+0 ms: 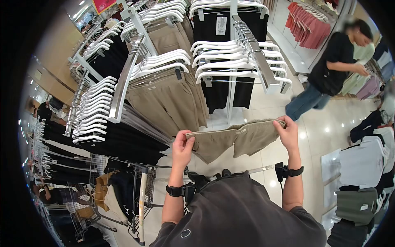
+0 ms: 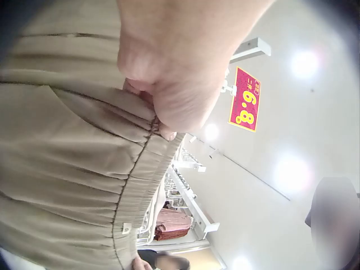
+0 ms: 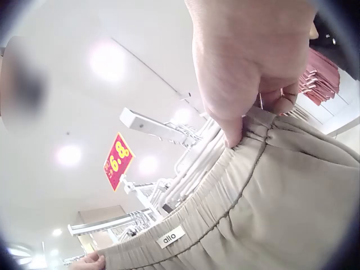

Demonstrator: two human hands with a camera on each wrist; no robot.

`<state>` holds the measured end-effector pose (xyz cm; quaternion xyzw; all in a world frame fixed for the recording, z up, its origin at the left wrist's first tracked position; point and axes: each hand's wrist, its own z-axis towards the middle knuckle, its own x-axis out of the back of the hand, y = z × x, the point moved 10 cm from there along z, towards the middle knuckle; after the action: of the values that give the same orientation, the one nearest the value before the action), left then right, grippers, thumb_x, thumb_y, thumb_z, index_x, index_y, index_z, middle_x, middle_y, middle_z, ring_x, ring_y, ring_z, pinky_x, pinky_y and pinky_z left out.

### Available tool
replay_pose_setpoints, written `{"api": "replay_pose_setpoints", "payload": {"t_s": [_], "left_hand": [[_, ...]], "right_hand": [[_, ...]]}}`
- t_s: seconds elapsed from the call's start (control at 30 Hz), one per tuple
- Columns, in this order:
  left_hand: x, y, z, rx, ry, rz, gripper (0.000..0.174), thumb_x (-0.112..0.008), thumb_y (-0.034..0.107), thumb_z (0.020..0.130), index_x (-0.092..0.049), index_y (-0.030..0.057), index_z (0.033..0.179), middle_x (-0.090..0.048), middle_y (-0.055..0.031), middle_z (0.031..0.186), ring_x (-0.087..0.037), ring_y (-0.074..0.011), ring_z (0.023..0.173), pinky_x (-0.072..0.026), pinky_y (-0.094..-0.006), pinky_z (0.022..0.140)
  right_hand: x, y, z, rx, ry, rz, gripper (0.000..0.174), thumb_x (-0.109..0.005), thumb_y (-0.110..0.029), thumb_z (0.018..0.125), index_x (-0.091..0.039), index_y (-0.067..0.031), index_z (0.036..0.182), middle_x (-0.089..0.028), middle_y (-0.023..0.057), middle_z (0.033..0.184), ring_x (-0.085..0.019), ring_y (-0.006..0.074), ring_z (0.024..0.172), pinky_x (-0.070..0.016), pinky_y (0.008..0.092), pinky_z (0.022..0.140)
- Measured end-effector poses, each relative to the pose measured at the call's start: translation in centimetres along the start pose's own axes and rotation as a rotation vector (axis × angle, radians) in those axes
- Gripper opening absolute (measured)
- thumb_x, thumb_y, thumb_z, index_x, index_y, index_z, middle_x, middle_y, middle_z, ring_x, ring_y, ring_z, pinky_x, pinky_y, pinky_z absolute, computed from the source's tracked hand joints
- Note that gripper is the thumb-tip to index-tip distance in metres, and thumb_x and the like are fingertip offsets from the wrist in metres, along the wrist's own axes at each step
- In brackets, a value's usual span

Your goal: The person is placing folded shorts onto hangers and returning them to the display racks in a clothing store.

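Note:
A pair of khaki trousers (image 1: 222, 142) with an elastic waistband is stretched out in front of the person's body, its legs hanging down. At the left end of the waistband, the left hand (image 1: 182, 148) pinches the fabric between thumb and fingers. The right hand (image 1: 288, 133) grips the opposite end, slightly higher in the head view. A small white label (image 3: 170, 237) sits on the front of the waistband. Gathered folds below the band show close up in the left wrist view, beside the left hand (image 2: 169, 84). In the right wrist view the right hand (image 3: 253, 73) holds the band's corner.
Ahead stands a rack with white hangers (image 1: 242, 55), holding khaki trousers (image 1: 164, 96) and black ones (image 1: 207, 29). A wire shopping cart (image 1: 142, 206) with clothes is at the left. Another person (image 1: 335, 66) stands at the right, near hanging clothes. Folded or hung tops (image 1: 362, 160) line the right side.

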<state>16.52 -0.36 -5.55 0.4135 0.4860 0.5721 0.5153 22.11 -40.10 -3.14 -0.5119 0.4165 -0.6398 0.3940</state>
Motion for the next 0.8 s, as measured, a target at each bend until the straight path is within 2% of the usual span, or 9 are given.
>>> {"api": "replay_pose_setpoints", "payload": {"t_s": [0.2, 0.3, 0.33, 0.47, 0.57, 0.6, 0.7, 0.77, 0.8], "left_hand": [[-1.0, 2.2, -0.7, -0.086, -0.033, 0.265, 0.011, -0.061, 0.001, 0.088, -0.060, -0.0008, 0.099, -0.061, -0.0030, 0.077, -0.052, -0.0078, 0.066, -0.0434, -0.0232, 0.061], [-1.5, 4.3, -1.1, -0.109, -0.059, 0.352, 0.011, -0.061, 0.000, 0.088, -0.060, -0.0014, 0.098, -0.061, -0.0043, 0.077, -0.053, -0.0091, 0.066, -0.0436, -0.0235, 0.061], [-1.6, 4.9, -1.1, -0.104, -0.070, 0.368, 0.011, -0.061, -0.001, 0.088, -0.060, -0.0018, 0.099, -0.062, -0.0059, 0.077, -0.054, -0.0107, 0.066, -0.0445, -0.0243, 0.061], [-1.4, 6.5, -1.5, -0.194, -0.062, 0.417, 0.013, -0.060, -0.003, 0.086, -0.062, -0.0009, 0.100, -0.065, -0.0096, 0.080, -0.058, -0.0160, 0.066, -0.0465, -0.0270, 0.061], [-1.2, 6.8, -1.8, -0.206, -0.072, 0.465, 0.014, -0.062, -0.003, 0.085, -0.064, -0.0004, 0.099, -0.066, -0.0125, 0.082, -0.061, -0.0216, 0.066, -0.0477, -0.0293, 0.061], [-1.2, 6.8, -2.0, -0.188, -0.086, 0.492, 0.015, -0.062, -0.002, 0.084, -0.064, -0.0003, 0.098, -0.066, -0.0131, 0.083, -0.061, -0.0233, 0.067, -0.0479, -0.0300, 0.061], [-1.5, 6.9, -2.2, -0.200, -0.128, 0.578, 0.016, -0.063, -0.002, 0.082, -0.065, -0.0005, 0.098, -0.065, -0.0122, 0.080, -0.061, -0.0228, 0.066, -0.0471, -0.0294, 0.060], [-1.7, 7.0, -2.5, -0.219, -0.151, 0.614, 0.017, -0.064, -0.002, 0.081, -0.065, -0.0005, 0.098, -0.064, -0.0118, 0.079, -0.060, -0.0225, 0.065, -0.0465, -0.0293, 0.059], [-1.7, 7.1, -2.6, -0.225, -0.160, 0.621, 0.017, -0.064, -0.001, 0.081, -0.065, -0.0004, 0.098, -0.064, -0.0121, 0.080, -0.060, -0.0234, 0.065, -0.0465, -0.0299, 0.059]], "right_hand": [[-2.6, 4.8, 0.0, -0.033, -0.088, -0.191, 0.015, -0.069, -0.011, 0.083, -0.064, 0.0034, 0.085, -0.064, 0.0075, 0.070, -0.056, 0.0117, 0.066, -0.0470, 0.0289, 0.063], [-4.9, 7.3, -0.2, -0.015, -0.134, -0.193, 0.016, -0.069, -0.012, 0.083, -0.065, 0.0032, 0.086, -0.066, 0.0099, 0.072, -0.060, 0.0140, 0.067, -0.0482, 0.0303, 0.064], [-5.9, 8.2, -0.3, -0.039, -0.169, -0.185, 0.016, -0.069, -0.012, 0.083, -0.066, 0.0032, 0.087, -0.068, 0.0133, 0.076, -0.063, 0.0191, 0.067, -0.0499, 0.0320, 0.066], [-9.3, 9.0, -0.4, -0.021, -0.285, -0.375, 0.015, -0.069, -0.012, 0.082, -0.066, 0.0016, 0.088, -0.069, 0.0152, 0.081, -0.067, 0.0263, 0.073, -0.0518, 0.0335, 0.068], [-11.2, 3.9, 0.2, 0.085, -0.254, -0.209, 0.015, -0.069, -0.012, 0.082, -0.066, 0.0009, 0.089, -0.070, 0.0136, 0.081, -0.068, 0.0268, 0.075, -0.0525, 0.0349, 0.069], [-11.8, 1.3, 0.4, 0.140, -0.265, -0.248, 0.018, -0.068, -0.012, 0.083, -0.065, 0.0002, 0.095, -0.069, 0.0138, 0.088, -0.067, 0.0278, 0.081, -0.0525, 0.0354, 0.074], [-12.6, -7.1, 1.0, 0.442, -0.171, -0.188, 0.025, -0.068, -0.011, 0.082, -0.063, -0.0016, 0.104, -0.067, 0.0136, 0.100, -0.064, 0.0291, 0.093, -0.0509, 0.0361, 0.081], [-12.9, -12.0, 1.5, 0.719, -0.099, -0.206, 0.034, -0.070, -0.012, 0.079, -0.062, -0.0042, 0.111, -0.063, 0.0113, 0.112, -0.059, 0.0280, 0.105, -0.0458, 0.0370, 0.088], [-13.1, -14.0, 1.8, 0.770, -0.064, -0.257, 0.036, -0.071, -0.013, 0.079, -0.061, -0.0049, 0.112, -0.063, 0.0103, 0.113, -0.058, 0.0273, 0.106, -0.0444, 0.0373, 0.089]]}}
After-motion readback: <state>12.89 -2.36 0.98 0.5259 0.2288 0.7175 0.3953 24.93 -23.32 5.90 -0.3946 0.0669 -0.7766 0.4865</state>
